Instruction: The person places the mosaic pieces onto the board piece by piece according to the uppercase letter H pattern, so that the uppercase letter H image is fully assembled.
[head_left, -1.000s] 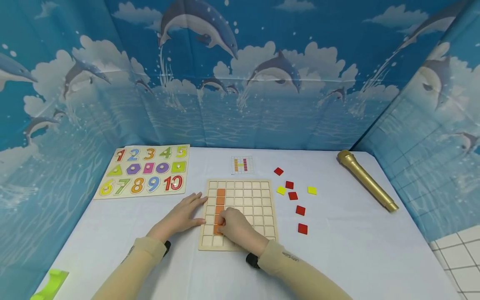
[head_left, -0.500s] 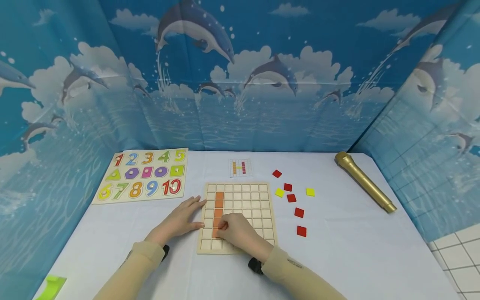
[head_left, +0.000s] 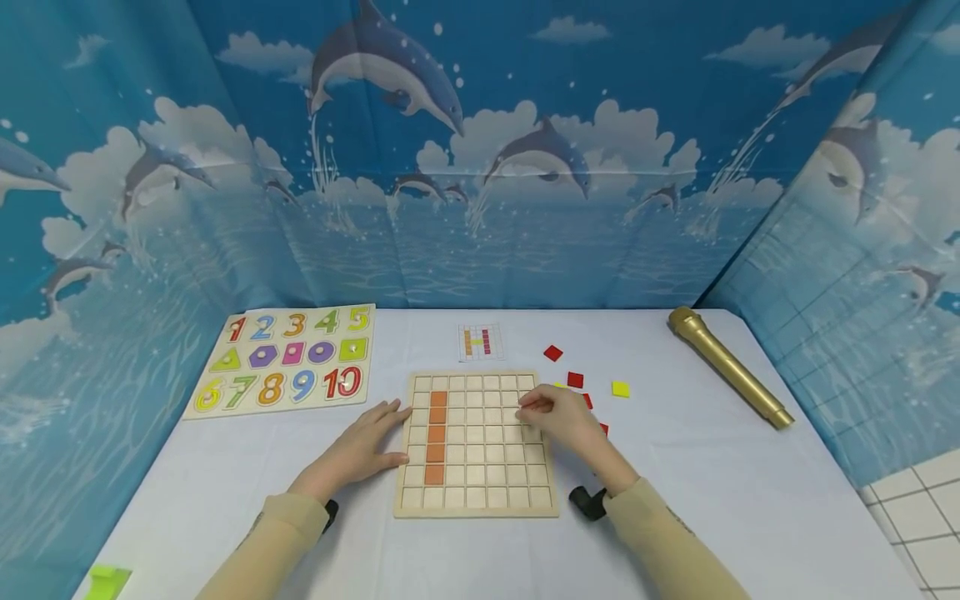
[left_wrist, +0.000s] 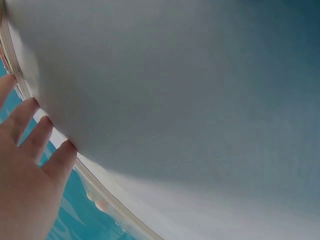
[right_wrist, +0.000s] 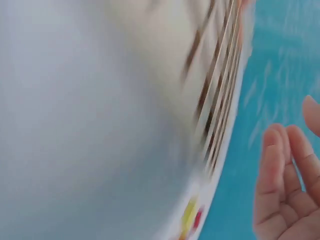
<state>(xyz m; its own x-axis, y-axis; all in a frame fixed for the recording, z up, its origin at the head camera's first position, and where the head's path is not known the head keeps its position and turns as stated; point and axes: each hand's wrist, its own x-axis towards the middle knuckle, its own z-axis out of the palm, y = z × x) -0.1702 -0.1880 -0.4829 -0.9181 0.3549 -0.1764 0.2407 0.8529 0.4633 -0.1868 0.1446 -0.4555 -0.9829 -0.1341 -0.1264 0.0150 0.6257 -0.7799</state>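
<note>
A square wooden grid board (head_left: 487,454) lies on the white table, with a column of several orange square tiles (head_left: 437,433) in its left part. My left hand (head_left: 356,454) rests by the board's left edge, fingers spread; in the left wrist view its fingertips touch that edge. Over the board's right side hovers my right hand (head_left: 566,423), fingers loosely bent and nothing visible between them; in the right wrist view its thumb stands apart from the fingers. Several red tiles (head_left: 553,353) and yellow tiles (head_left: 621,389) lie right of the board, some partly hidden by the right hand.
A small pattern card (head_left: 481,342) lies behind the board. The number-and-shape puzzle (head_left: 243,340) is at the back left, a gold microphone (head_left: 731,367) at the right. A light green object (head_left: 107,582) shows at the front left. A dolphin-print curtain (head_left: 480,250) encloses the table.
My right hand has left the lowest orange tile and moved right and away across the board, uncovering the orange column. The left hand has stayed at the board's left edge.
</note>
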